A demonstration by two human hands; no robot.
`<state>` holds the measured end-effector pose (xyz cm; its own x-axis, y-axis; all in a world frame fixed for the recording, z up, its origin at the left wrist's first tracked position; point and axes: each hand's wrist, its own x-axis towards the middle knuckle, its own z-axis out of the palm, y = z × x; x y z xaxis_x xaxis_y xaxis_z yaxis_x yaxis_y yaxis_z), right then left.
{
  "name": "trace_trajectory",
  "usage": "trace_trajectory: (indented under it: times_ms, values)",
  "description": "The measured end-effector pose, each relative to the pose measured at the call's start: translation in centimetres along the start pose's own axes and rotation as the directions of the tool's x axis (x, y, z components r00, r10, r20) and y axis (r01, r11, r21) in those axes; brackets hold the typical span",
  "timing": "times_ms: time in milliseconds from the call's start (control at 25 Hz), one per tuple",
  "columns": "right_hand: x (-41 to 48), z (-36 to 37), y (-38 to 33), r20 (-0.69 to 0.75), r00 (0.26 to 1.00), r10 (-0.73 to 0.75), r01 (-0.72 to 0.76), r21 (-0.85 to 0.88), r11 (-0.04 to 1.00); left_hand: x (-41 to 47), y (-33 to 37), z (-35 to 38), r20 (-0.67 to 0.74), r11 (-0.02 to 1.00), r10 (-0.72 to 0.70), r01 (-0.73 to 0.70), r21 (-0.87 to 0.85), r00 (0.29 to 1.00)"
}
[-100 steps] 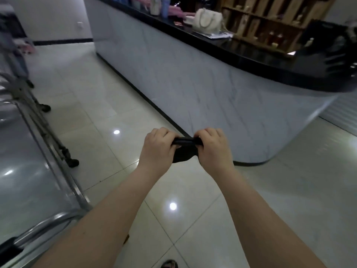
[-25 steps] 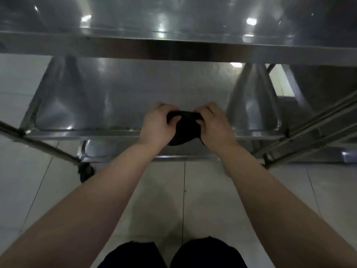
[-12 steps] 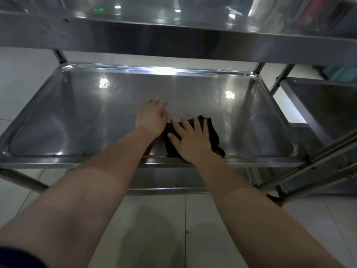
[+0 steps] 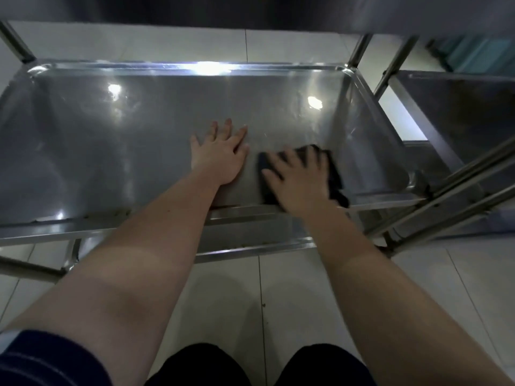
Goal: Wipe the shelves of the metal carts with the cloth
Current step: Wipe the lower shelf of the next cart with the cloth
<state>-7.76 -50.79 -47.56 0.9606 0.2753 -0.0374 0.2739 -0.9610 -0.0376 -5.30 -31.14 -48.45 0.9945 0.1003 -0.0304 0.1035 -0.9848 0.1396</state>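
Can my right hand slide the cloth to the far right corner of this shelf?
Probably yes: the right hand presses the cloth flat on the shelf, and only bare metal lies between it and that corner.

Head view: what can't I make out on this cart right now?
Cloth: mostly under the right hand; its fold is hidden.
Top shelf: cut off by the upper edge, blurred.
Bottom shelf: only a strip shows below the middle shelf.
Neighbouring cart: cut off by the right edge.
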Motion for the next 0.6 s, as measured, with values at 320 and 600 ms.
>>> trace_trajectory:
  times_ms: [320,600]
  values:
    - [-0.6,-2.3,13.8,0.013,0.936,0.351,-0.351,-0.027,0.936,0.1,-0.2,0.4,-0.024,1.0,-0.004,0.004,-0.015,1.0]
    - [-1.9,-0.1,-1.2,0.051,0.987,-0.153,0.152,0.029,0.988,-0.2,-0.2,0.4,-0.023,1.0,0.002,-0.002,-0.014,1.0]
